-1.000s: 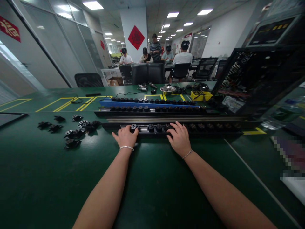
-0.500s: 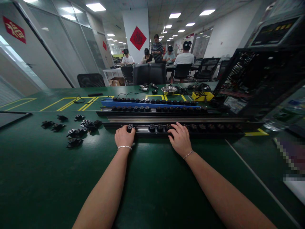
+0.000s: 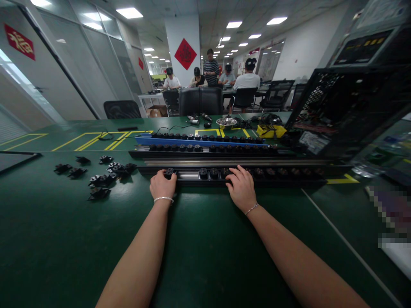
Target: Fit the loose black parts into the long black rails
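A long black rail [image 3: 289,174] holding a row of black socket modules lies across the green table in front of me. My left hand [image 3: 162,185] grips one black socket module [image 3: 169,173] near the rail's left end, fingers curled around it. My right hand [image 3: 241,187] rests on the rail further right, fingers spread over the modules there. A bare metal stretch of rail [image 3: 189,174] shows between the held module and the seated ones.
Loose black modules [image 3: 102,179] lie scattered at left. Behind the near rail are another black rail [image 3: 205,148] and a blue one [image 3: 199,138]. A black mesh crate [image 3: 346,107] stands at right, a yellow tray [image 3: 269,130] and metal bowl [image 3: 226,122] further back. People sit at a far table.
My left hand has slid the gripped module leftward along the rail, widening the bare gap. My right hand stays in place on the rail.
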{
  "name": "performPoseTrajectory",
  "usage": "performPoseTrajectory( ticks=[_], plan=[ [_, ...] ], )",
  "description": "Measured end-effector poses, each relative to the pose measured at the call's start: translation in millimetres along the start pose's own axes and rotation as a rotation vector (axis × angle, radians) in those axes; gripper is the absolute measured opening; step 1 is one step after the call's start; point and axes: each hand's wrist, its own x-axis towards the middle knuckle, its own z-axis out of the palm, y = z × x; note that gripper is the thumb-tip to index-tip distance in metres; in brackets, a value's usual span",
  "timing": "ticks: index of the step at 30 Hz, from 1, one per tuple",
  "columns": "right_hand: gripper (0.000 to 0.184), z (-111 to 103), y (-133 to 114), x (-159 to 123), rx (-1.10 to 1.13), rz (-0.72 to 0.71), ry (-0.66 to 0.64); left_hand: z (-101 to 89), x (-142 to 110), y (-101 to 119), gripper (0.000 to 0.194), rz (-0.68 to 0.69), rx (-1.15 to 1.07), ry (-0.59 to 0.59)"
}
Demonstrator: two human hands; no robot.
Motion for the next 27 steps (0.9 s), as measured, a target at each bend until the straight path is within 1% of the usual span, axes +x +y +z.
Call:
performPoseTrajectory(
  ticks=[5, 15, 22, 27],
  plan=[
    [0.013, -0.4, -0.8, 0.3, -0.009, 0.005, 0.0, -1.4, 5.4, -6.8, 0.045, -0.067, -0.068, -0.028],
    [0.012, 0.5, 0.2, 0.4, 0.0, 0.012, 0.005, 3.7, 15.5, -16.9, 0.043, -0.154, -0.151, 0.009],
    [0.012, 0.3, 1.1, 0.6, 0.011, 0.009, -0.005, 3.7, 25.8, -31.2, 0.044, -0.192, -0.167, 0.037],
    [0.013, 0.0, 0.5, 0.8, 0.015, 0.017, -0.009, -3.5, 38.7, -50.6, 0.046, -0.264, -0.151, 0.09]
  ],
)
